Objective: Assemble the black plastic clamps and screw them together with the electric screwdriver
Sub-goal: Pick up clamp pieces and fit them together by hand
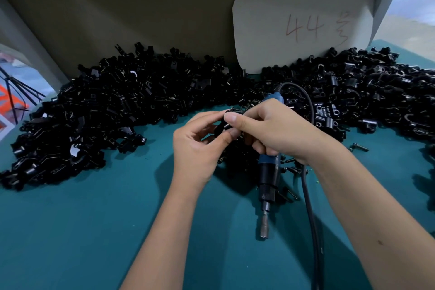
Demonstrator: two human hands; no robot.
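Note:
A small black plastic clamp is held over the middle of the teal table. My left hand pinches it from the left and below. My right hand pinches it from the right with thumb and forefinger. The other fingers of that hand curl round the blue and black electric screwdriver, whose bit points down toward me. Its black cable loops behind the hand and runs down to the frame's bottom edge.
Large heaps of black clamp parts lie at the left and the right of the teal table. Loose screws lie right of my wrist. A white card marked 44 leans on the back wall.

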